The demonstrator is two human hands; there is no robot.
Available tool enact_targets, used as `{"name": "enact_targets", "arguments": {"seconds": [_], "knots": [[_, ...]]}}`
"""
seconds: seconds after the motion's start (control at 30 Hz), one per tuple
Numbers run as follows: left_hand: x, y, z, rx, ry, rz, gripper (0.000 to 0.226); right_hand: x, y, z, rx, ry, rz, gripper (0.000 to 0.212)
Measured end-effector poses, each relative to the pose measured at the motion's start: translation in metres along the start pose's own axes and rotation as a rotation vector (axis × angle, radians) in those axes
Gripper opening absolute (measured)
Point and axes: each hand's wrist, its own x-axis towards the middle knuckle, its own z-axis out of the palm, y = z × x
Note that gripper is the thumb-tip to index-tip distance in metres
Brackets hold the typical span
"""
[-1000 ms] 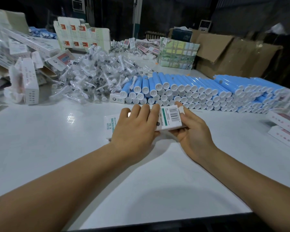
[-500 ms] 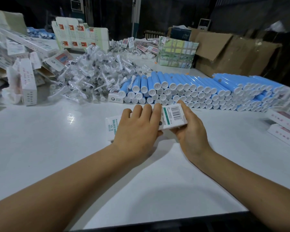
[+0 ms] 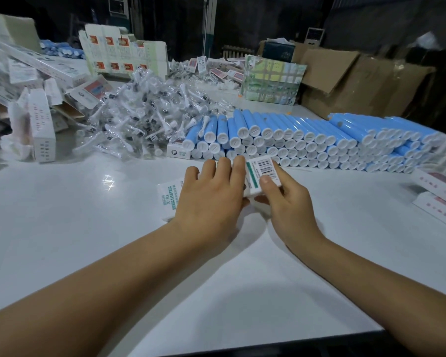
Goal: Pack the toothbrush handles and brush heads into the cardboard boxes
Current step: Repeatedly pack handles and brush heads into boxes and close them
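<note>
White cardboard box (image 3: 262, 173), one item, printed with a barcode and a green stripe; lay lengthwise at mid-surface on the white surface (image 3: 62, 228), just in front of the handle stack.

Risk, judged: the box's right end sat raised off the surface while the left end stayed down; if an end flap was untucked, a handle or brush head inside could slide out. Whether the flap was closed could not be told. A slip of the thumb might also knock the box against the stack behind it.

Hands: left hand (image 3: 211, 199) lay palm-down over the box's middle, fingers straight and together, pressing it flat. Right hand (image 3: 286, 202) gripped the barcode end, thumb on top and fingers curled beneath. Both forearms reached forward from the near edge.

Stock nearby: blue toothbrush handles (image 3: 307, 140), stacked in rows toward the far right edge; bagged brush heads (image 3: 139, 124), a loose heap toward the far left; further cartons (image 3: 40, 130) at the left edge.
</note>
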Motion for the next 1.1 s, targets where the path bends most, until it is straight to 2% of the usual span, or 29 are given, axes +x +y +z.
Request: {"name": "enact_targets", "arguments": {"seconds": [0.1,0.13,0.2,0.27,0.33,0.4,0.5,0.6,0.77,0.9,1.0,1.1], "knots": [[0.013,-0.003,-0.006,-0.232,0.047,-0.07,0.069,0.003,-0.007,-0.003,0.151,0.007,-0.013,0.039],[0.018,-0.005,-0.01,-0.422,0.061,-0.103,0.063,0.003,-0.01,-0.003,0.164,0.002,-0.047,0.04],[0.027,-0.007,-0.022,-0.955,0.079,-0.184,0.039,0.003,-0.011,-0.003,0.155,-0.009,-0.066,0.037],[0.028,-0.009,-0.029,-1.493,0.068,-0.401,0.013,0.002,-0.01,0.0,0.087,-0.038,-0.041,0.038],[0.028,-0.013,-0.03,-1.968,-0.027,-0.682,0.018,0.001,-0.01,0.003,0.026,-0.129,-0.028,0.038],[0.025,-0.016,-0.028,-2.262,-0.131,-0.829,0.031,-0.002,-0.011,0.008,0.019,-0.25,-0.027,0.039],[0.019,-0.013,-0.022,-2.324,-0.169,-0.939,0.034,-0.004,-0.012,0.013,-0.078,-0.35,-0.039,0.055],[0.017,-0.011,-0.015,-2.299,-0.148,-0.94,0.031,-0.005,-0.014,0.014,-0.148,-0.346,-0.029,0.064],[0.018,-0.01,0.012,-2.198,-0.166,-0.775,0.023,0.0,-0.018,0.004,-0.251,-0.259,-0.004,0.053],[0.016,-0.023,0.041,-2.023,-0.271,-0.619,0.026,0.009,-0.02,-0.025,-0.328,-0.177,0.004,0.04],[0.019,-0.035,0.055,-1.906,-0.33,-0.627,0.034,0.021,-0.026,-0.077,-0.495,-0.093,-0.044,0.037],[0.026,-0.034,0.063,-1.826,-0.352,-0.619,0.031,0.028,-0.028,-0.151,-0.763,0.048,-0.132,0.04]]}}
